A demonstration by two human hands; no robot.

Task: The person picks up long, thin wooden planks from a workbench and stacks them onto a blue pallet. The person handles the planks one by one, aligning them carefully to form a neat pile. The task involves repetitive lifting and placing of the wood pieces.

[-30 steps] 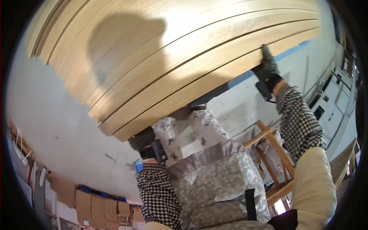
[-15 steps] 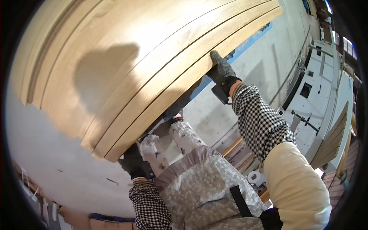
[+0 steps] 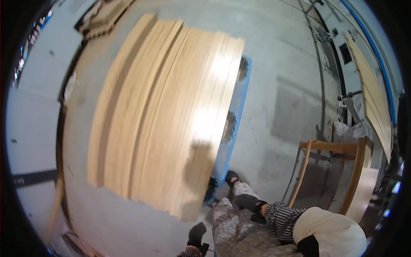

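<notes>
A stack of long, light wooden boards (image 3: 167,115) lies on a blue pallet (image 3: 239,103), with dark round openings showing along the pallet's right side. My left hand (image 3: 197,233), in a dark glove, hangs just below the stack's near end, apart from the boards. Its fingers look loosely spread, with nothing seen in them. In front of my leg is my right hand (image 3: 248,202), in a dark grey glove and also away from the wood. It appears stretched out and holds nothing visible, though blur softens its fingers.
At right stands a wooden frame (image 3: 329,147) with upright posts, near a white machine (image 3: 342,51). A wooden panel (image 3: 372,94) leans there. White cabinets (image 3: 34,120) run along the left, and more boards (image 3: 105,19) lie at the far left. The floor (image 3: 274,55) is grey concrete.
Both hands have come off the boards and drawn back toward my body. The boards now lie lower and farther away, with the whole stack in view.
</notes>
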